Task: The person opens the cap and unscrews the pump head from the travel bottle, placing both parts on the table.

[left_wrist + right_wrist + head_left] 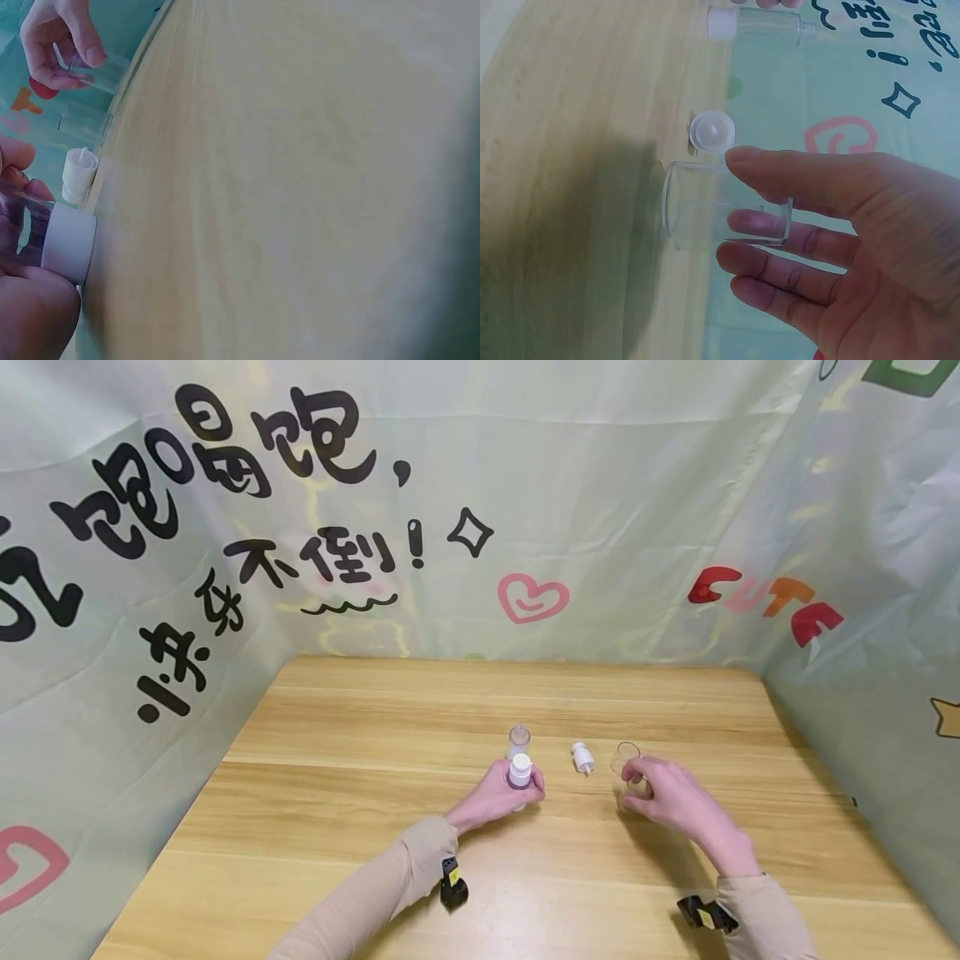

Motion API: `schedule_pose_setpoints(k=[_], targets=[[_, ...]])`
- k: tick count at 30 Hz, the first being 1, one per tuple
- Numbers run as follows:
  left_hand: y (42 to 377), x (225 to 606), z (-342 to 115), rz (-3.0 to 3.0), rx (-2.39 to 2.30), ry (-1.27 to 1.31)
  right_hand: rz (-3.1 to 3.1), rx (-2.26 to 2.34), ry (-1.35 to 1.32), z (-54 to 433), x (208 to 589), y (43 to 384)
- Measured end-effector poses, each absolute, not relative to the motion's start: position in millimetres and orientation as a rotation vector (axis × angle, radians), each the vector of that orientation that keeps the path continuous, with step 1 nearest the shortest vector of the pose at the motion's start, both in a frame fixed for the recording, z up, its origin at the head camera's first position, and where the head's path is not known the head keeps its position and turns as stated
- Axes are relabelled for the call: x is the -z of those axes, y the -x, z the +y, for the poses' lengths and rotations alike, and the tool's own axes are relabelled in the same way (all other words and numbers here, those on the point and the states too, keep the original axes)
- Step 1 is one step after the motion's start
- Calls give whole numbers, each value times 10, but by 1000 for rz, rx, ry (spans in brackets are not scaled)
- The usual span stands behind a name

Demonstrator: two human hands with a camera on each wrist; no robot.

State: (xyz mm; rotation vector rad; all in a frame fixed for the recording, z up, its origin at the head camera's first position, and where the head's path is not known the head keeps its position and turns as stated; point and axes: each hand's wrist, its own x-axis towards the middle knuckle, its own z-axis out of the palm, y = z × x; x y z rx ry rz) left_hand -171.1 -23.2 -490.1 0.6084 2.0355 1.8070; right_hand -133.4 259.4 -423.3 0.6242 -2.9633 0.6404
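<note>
My left hand (491,797) grips a small clear bottle with a white cap (521,766). Just beyond it shows a clear bottle neck (519,737); the hand hides how the two meet. The left wrist view shows a white end piece (69,244) on clear plastic between the fingers. To the right stands a small white nozzle piece (582,757). My right hand (671,797) has thumb and fingers curled around a clear cylindrical cup (697,202), upright on or near the table. Another clear cylinder (84,124) stands beside it.
The wooden tabletop (360,718) reaches a printed fabric backdrop (600,510) at the back and both sides. Each sleeve cuff carries a black wrist camera, one on the left (453,885) and one on the right (707,914).
</note>
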Motion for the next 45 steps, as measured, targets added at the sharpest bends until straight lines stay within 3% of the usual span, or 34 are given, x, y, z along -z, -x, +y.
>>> schedule_pose_setpoints(k=[22, 33, 45], targets=[[1707, 4895, -220, 2047, -1821, -628, -2827, -483, -581, 2517, 4159, 1301], [1698, 4936, -182, 2133, -1842, -674, -2538, -610, -855, 1770, 4135, 1344], [1663, 4961, -176, 2242, -1869, -720, -2561, -574, -880, 1187, 4192, 1419]])
